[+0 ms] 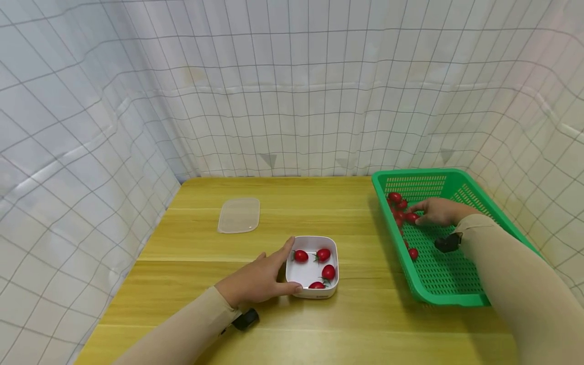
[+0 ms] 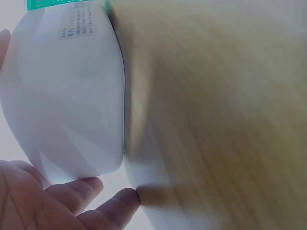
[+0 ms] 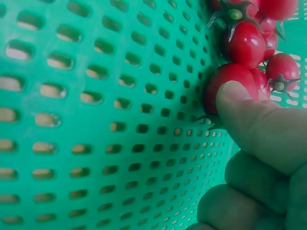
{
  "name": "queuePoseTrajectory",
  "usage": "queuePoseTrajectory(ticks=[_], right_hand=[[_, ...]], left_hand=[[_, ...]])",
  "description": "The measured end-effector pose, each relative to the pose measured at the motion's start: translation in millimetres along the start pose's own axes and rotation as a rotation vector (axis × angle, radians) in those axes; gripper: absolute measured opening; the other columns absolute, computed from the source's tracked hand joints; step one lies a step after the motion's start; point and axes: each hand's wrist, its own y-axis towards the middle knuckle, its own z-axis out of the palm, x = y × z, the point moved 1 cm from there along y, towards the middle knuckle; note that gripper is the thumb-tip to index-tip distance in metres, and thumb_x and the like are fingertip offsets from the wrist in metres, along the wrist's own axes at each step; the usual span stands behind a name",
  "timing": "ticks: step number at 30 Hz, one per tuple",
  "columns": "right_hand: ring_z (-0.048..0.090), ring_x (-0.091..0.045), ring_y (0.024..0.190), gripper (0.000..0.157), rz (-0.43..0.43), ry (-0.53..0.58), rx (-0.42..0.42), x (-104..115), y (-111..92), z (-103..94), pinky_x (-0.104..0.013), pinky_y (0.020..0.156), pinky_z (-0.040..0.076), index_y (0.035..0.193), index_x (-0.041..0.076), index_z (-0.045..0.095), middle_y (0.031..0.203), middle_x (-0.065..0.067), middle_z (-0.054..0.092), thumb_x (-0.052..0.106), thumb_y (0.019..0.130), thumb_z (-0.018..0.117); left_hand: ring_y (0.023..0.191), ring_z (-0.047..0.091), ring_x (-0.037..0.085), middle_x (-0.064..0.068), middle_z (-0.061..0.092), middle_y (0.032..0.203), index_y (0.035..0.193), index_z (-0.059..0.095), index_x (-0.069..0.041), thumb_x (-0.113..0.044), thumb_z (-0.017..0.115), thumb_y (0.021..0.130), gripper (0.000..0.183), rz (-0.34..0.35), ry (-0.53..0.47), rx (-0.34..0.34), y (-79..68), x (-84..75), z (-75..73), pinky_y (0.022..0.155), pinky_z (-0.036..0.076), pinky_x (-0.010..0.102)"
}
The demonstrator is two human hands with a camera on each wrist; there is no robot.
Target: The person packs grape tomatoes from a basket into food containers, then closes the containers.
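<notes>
A square white plastic container point(image 1: 306, 277) stands on the table with several cherry tomatoes point(image 1: 328, 272) inside. My left hand point(image 1: 260, 279) holds its left side, thumb at the near corner and forefinger at the far one. In the left wrist view, other fingertips point(image 2: 79, 191) touch the container wall point(image 2: 72, 105) low down. My right hand point(image 1: 440, 211) reaches into the green basket point(image 1: 444, 271) and pinches a cherry tomato point(image 3: 225, 86) between thumb and fingers. More cherry tomatoes point(image 3: 244, 45) lie bunched along the basket's left wall, partly covering one another.
A translucent flat lid point(image 1: 239, 215) lies on the wooden table point(image 1: 315, 203) behind and left of the container. The basket stands at the table's right side, its rim point(image 1: 403, 258) raised toward the container. White checked curtains point(image 1: 319, 101) surround the table at the back and sides.
</notes>
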Motion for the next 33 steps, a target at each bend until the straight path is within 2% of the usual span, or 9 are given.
queuePoseTrajectory(ticks=[7, 15, 26, 31, 33], right_hand=[[0.043, -0.063, 0.139, 0.049, -0.007, 0.002, -0.015, -1, 2, 0.1, -0.073, 0.109, 0.043, 0.143, -0.004, 0.061, 0.149, -0.038, 0.052, 0.017, 0.099, 0.070], [0.048, -0.061, 0.136, 0.051, 0.007, -0.003, -0.018, -4, 2, -0.9, -0.071, 0.108, 0.046, 0.142, -0.004, 0.062, 0.145, -0.034, 0.058, 0.021, 0.098, 0.072], [0.052, -0.058, 0.134, 0.054, 0.008, -0.019, -0.093, 6, -15, -25.7, -0.069, 0.104, 0.049, 0.147, -0.002, 0.058, 0.146, -0.032, 0.058, 0.026, 0.102, 0.070], [0.065, -0.047, 0.120, 0.054, -0.021, 0.004, -0.149, 29, -20, -40.5, -0.061, 0.096, 0.055, 0.148, 0.002, 0.059, 0.132, -0.023, 0.071, 0.025, 0.101, 0.071], [0.069, -0.034, 0.096, 0.053, -0.030, 0.041, -0.149, 44, -20, -45.9, -0.051, 0.085, 0.057, 0.149, 0.005, 0.059, 0.107, -0.015, 0.077, 0.025, 0.101, 0.071]], left_hand=[[0.158, 0.035, 0.023, 0.004, 0.027, 0.174, 0.171, 0.004, -0.018, -0.061, 0.071, 0.095, 0.110, 0.001, -0.004, -0.002, -0.8, -1.7, -0.9, 0.131, 0.010, 0.065], [0.159, 0.034, 0.024, 0.006, 0.027, 0.174, 0.171, 0.005, -0.017, -0.060, 0.071, 0.095, 0.110, 0.003, -0.007, -0.002, 0.1, -2.1, -1.0, 0.130, 0.010, 0.067], [0.160, 0.031, 0.022, 0.004, 0.025, 0.175, 0.171, 0.004, -0.018, -0.061, 0.070, 0.095, 0.110, 0.006, -0.010, 0.000, 1.5, -1.0, 0.5, 0.130, 0.010, 0.068], [0.160, 0.031, 0.023, 0.004, 0.025, 0.175, 0.171, 0.004, -0.017, -0.060, 0.071, 0.095, 0.111, 0.007, -0.014, -0.002, 2.0, -0.6, -0.3, 0.130, 0.009, 0.068], [0.160, 0.032, 0.023, 0.005, 0.025, 0.175, 0.171, 0.004, -0.017, -0.059, 0.072, 0.095, 0.111, 0.008, -0.015, -0.003, 1.8, -0.6, -0.9, 0.130, 0.009, 0.068]])
